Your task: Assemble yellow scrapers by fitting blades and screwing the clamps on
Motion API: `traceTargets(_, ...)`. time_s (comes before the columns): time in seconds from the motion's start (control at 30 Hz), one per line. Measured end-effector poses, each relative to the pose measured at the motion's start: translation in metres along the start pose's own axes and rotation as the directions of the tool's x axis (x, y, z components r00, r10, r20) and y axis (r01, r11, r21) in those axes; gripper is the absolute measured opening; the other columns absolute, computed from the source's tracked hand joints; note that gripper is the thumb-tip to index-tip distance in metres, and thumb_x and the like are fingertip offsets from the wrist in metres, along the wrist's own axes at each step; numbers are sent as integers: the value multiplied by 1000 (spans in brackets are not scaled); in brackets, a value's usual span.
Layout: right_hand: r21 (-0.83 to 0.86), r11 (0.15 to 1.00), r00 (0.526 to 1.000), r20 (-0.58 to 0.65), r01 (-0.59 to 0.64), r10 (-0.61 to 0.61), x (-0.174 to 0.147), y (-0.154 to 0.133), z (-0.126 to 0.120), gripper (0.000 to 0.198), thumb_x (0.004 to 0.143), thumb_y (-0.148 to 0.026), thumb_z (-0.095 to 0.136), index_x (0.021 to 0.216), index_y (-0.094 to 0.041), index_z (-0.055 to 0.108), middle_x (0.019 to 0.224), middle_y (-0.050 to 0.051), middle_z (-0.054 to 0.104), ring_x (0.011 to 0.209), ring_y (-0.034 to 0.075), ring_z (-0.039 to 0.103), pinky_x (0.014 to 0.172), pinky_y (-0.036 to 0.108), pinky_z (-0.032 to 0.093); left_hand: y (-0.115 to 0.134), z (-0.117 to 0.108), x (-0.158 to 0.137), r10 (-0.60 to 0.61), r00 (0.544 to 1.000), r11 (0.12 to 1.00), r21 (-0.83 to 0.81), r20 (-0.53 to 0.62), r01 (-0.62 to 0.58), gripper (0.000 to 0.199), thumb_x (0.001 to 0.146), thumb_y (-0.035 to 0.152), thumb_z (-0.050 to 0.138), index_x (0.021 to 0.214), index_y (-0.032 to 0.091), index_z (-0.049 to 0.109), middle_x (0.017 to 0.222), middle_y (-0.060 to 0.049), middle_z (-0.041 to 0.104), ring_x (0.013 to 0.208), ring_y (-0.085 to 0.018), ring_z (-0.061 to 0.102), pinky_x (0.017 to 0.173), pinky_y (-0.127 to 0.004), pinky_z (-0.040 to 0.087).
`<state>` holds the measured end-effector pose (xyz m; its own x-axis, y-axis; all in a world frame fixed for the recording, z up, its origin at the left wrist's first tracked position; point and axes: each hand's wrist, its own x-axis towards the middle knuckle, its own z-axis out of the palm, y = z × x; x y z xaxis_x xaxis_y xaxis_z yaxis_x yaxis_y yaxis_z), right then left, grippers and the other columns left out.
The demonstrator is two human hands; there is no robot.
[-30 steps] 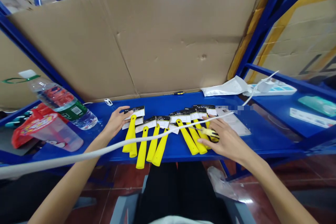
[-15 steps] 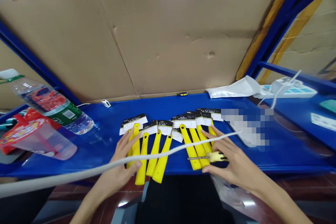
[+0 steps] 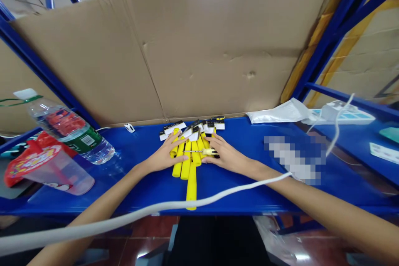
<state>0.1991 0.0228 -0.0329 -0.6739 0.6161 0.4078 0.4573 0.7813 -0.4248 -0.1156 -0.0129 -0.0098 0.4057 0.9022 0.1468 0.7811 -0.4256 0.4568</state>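
Several yellow plastic handles [image 3: 192,187] with hang holes lie bunched and overlapping on the blue table; what tool they belong to is hidden. Black-and-white cards [image 3: 193,133] cover their far ends. At the left side of the bunch, my left hand [image 3: 163,152] curls its fingers and thumb around the outer handles. My right hand [image 3: 229,153] presses against the right side and also holds a small screwdriver [image 3: 209,151] with a yellow-and-black grip, its thin shaft pointing left across the handles. One handle sticks out toward the table's front edge.
At left stand a tilted water bottle [image 3: 76,131] and a clear cup [image 3: 73,176] with a red lid. A white cable [image 3: 131,216] crosses the foreground. Another screwdriver [image 3: 220,118] lies by the cardboard wall [image 3: 202,50]. A white packet [image 3: 277,112] and a pixelated item are at right.
Both hands have come together toward the middle and farther back. The two spread groups of yellow handles are now one bunch. The screwdriver has moved left and back with my right hand.
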Motion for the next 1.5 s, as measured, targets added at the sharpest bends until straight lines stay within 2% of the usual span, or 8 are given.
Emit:
traceTargets(0.23, 13, 1000, 997, -80, 16, -15, 18, 12, -1, 51, 91, -64, 82, 115, -19, 77, 150, 22, 71, 153, 45, 54, 123, 68, 48, -37, -17, 17, 92, 995, 996, 17, -26, -92, 78, 96, 74, 66, 156, 25, 66, 175, -17, 46, 168, -39, 32, 138, -60, 22)
traceTargets(0.4, 61, 997, 965, -252, -52, 66, 12, 19, -11, 32, 102, -55, 70, 101, -24, 71, 127, 15, 79, 122, 34, 72, 107, 54, 59, -41, -27, 12, 155, 972, 986, -37, -176, -164, 69, 99, 73, 62, 147, 26, 73, 162, -16, 62, 158, -41, 48, 135, -62, 30)
traceTargets(0.6, 163, 972, 893, -392, -169, 221, 9, 23, -22, 34, 110, -54, 56, 100, -23, 66, 97, 8, 74, 88, 26, 71, 84, 42, 58, 15, -15, -33, 319, 944, 940, -98, -84, -326, 92, 81, 82, 79, 160, 38, 63, 161, -11, 64, 158, -44, 47, 134, -65, 32)
traceTargets(0.7, 188, 970, 901, -376, -154, 215, 9, 22, -22, 31, 109, -52, 58, 106, -23, 68, 103, 9, 75, 92, 26, 73, 86, 42, 59, 50, 7, -64, 349, 932, 933, 53, 96, -355, 112, 74, 75, 91, 171, 47, 44, 172, -8, 53, 161, -44, 44, 135, -66, 32)
traceTargets(0.8, 198, 973, 929, -326, -114, 176, 9, 21, -15, 27, 108, -49, 60, 111, -23, 68, 120, 12, 76, 107, 28, 75, 98, 43, 59, 65, 22, -75, 369, 921, 897, 213, 124, -388, 100, 88, 71, 81, 174, 46, 37, 175, -7, 47, 163, -40, 43, 134, -62, 36)
traceTargets(1.03, 188, 978, 970, -206, -87, 126, 8, 25, 2, 27, 100, -39, 68, 120, -21, 70, 139, 17, 76, 130, 36, 71, 113, 53, 55, 52, 22, -43, 397, 915, 844, 365, 68, -393, 87, 99, 67, 69, 175, 36, 39, 170, -9, 55, 161, -38, 44, 132, -63, 39)
traceTargets(1.23, 187, 977, 972, -185, -107, 142, 9, 33, -2, 22, 98, -32, 67, 116, -21, 71, 127, 15, 79, 122, 35, 73, 108, 51, 55, 53, 21, -12, 375, 927, 832, 435, 16, -344, 77, 101, 65, 66, 172, 43, 44, 171, -15, 45, 161, -42, 39, 130, -69, 37)
traceTargets(1.5, 305, 937, 935, -248, -172, 252, 10, 28, -8, 24, 100, -43, 64, 107, -21, 72, 109, 9, 79, 96, 26, 74, 90, 39, 54, 31, 11, 31, 268, 958, 922, 263, 104, -286, 114, 87, 79, 76, 179, 41, 23, 177, -18, 35, 163, -47, 32, 130, -72, 30)
